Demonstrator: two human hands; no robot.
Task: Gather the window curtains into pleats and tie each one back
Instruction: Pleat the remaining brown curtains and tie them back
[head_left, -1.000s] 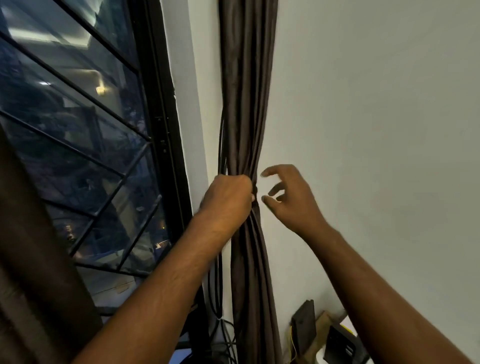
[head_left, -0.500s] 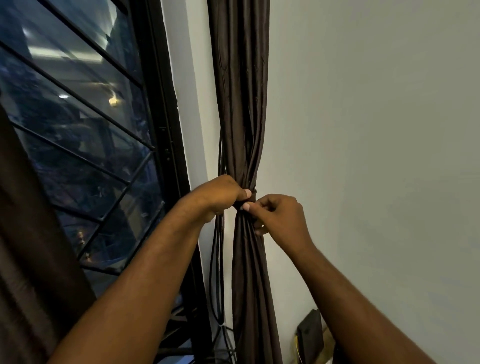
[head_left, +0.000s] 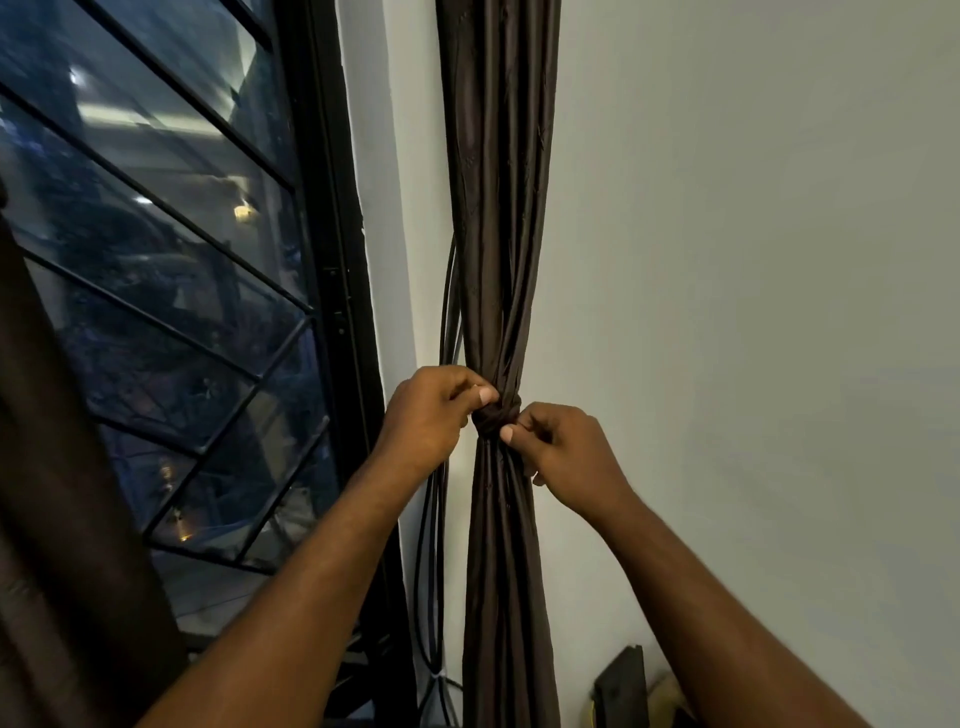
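Observation:
A dark brown curtain (head_left: 498, 208) hangs gathered into narrow pleats against the white wall, right of the window. A band of the same brown cloth forms a tie (head_left: 497, 415) wound round its waist. My left hand (head_left: 431, 415) pinches the tie from the left, thumb pressed on the knot. My right hand (head_left: 566, 457) pinches it from the right, just below, fingers curled. A second brown curtain (head_left: 62, 493) fills the lower left edge, hanging loose.
The black-framed window (head_left: 332, 260) with diagonal metal bars (head_left: 171, 322) is at left, dark outside with a few lights. Black cables (head_left: 441, 493) run down beside the curtain. A dark flat object (head_left: 621, 686) leans on the wall at bottom right.
One second ago my right hand was open and apart from the curtain; it has closed onto the tie. My left hand shifted from gripping the bunch to pinching the knot.

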